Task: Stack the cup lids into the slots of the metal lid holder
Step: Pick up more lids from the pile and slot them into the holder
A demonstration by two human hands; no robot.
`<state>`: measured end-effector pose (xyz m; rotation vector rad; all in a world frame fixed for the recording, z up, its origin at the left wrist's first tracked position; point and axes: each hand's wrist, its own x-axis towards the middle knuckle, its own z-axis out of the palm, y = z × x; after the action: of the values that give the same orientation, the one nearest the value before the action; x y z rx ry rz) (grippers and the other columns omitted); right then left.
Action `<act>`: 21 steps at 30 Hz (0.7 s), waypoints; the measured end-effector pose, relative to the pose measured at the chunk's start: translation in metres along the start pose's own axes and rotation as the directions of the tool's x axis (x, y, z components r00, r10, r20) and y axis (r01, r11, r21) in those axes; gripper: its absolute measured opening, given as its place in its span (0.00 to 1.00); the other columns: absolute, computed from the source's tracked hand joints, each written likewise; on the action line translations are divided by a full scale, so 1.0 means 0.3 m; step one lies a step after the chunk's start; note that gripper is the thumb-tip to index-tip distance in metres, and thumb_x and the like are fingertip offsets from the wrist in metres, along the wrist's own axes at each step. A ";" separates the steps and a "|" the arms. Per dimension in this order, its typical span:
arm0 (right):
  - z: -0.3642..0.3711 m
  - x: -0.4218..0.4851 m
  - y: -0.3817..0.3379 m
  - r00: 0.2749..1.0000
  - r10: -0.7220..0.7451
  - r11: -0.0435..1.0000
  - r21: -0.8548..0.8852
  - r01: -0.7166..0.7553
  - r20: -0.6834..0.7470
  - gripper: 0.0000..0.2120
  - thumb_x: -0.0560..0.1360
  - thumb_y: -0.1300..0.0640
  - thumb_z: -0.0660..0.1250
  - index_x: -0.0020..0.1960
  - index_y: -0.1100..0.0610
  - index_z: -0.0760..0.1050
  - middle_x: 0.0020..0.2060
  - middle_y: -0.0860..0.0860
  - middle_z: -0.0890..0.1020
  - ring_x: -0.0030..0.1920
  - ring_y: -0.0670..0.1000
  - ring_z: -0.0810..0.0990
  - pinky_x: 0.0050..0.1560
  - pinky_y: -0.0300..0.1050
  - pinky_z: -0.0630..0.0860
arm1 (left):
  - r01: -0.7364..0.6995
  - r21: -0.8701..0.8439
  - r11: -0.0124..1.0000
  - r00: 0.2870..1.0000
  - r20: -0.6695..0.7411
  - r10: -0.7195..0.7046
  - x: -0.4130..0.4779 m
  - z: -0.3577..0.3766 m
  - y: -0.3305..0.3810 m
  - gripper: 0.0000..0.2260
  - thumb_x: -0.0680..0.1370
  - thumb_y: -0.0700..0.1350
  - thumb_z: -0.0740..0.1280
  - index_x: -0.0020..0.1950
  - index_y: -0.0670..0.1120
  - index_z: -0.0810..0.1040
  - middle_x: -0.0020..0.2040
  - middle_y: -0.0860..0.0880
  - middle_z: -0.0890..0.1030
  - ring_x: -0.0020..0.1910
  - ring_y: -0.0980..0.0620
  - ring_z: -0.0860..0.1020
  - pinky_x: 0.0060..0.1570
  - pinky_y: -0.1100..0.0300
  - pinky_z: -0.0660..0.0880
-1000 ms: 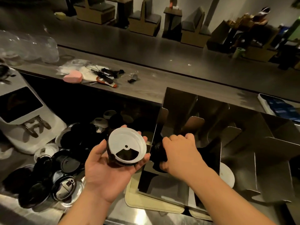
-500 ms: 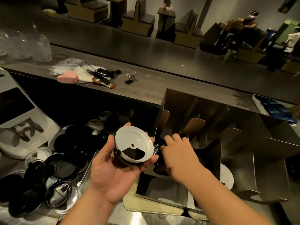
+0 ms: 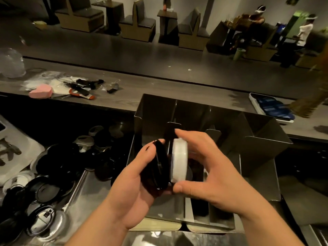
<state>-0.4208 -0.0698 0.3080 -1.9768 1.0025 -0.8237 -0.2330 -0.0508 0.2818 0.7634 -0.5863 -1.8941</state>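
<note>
At the far left a white machine [image 3: 17, 153] sits on the steel tabletop [image 3: 92, 190]. Beside it lies a loose heap of lids [image 3: 53, 174], mostly black, some clear. Behind them, on the raised wooden ledge [image 3: 159, 87], there are clear plastic cups [image 3: 10, 63], a pink object [image 3: 40, 91] and an orange-handled tool [image 3: 79, 92] among scattered wrappers.

Toward the middle, the left hand [image 3: 140, 185] is turned palm up, with its thumb and fingers curled round a black lid [image 3: 160, 167]. The lid stands on edge in the palm. Just to its right is a white lid [image 3: 180, 162], also on edge. Whether the two lids touch cannot be told. The right hand [image 3: 211, 174] pinches the white lid across its rim, forefinger on the top edge and thumb on the bottom edge, the other fingers spread loosely behind it.

Both lids are held in the air in front of the metal lid holder [image 3: 260, 137], over its front left slots and not yet inside one. The holder is a dark, folded-sheet rack with upright dividers, open toward the person. A thin white edge shows in a front slot below the right hand, though what it belongs to is unclear. The holder's front rests on two cream-coloured mats [image 3: 156, 227].

At the far right, on the wooden ledge, lies a white tray with blue contents [image 3: 273, 107]. Booth seats and tables stand in the dim room beyond.
</note>
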 end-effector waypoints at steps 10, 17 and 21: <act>-0.250 -0.222 0.166 0.900 0.286 0.909 -0.205 -0.364 -0.329 0.25 0.58 0.40 0.77 0.48 0.40 0.67 0.55 0.33 0.75 0.58 0.40 0.74 0.55 0.39 0.73 | 0.076 -0.238 0.968 0.997 0.005 -0.077 0.054 0.119 -0.125 0.29 0.73 0.64 0.64 0.66 0.46 0.79 0.65 0.34 0.78 0.58 0.35 0.79 0.38 0.49 0.76; -0.166 -0.219 0.272 0.956 0.209 0.536 -0.793 -0.289 -0.207 0.21 0.62 0.28 0.64 0.39 0.44 0.65 0.45 0.40 0.78 0.50 0.49 0.72 0.53 0.51 0.66 | 0.026 -0.306 0.952 0.992 -0.107 -0.061 0.098 0.130 -0.174 0.31 0.75 0.67 0.60 0.69 0.48 0.77 0.64 0.37 0.79 0.59 0.37 0.80 0.40 0.50 0.78; -0.143 -0.185 0.302 0.937 0.324 0.393 -0.883 -0.257 -0.129 0.22 0.67 0.31 0.67 0.49 0.47 0.79 0.52 0.42 0.80 0.61 0.52 0.69 0.62 0.58 0.59 | 0.052 -0.379 0.924 0.993 -0.079 -0.088 0.111 0.111 -0.186 0.29 0.77 0.66 0.58 0.71 0.49 0.75 0.67 0.37 0.78 0.64 0.36 0.78 0.48 0.47 0.81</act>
<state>-0.5147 -0.0735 0.2423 -2.4978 1.9671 0.0858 -0.3019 -0.0558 0.2583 0.6218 -0.1260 -1.9456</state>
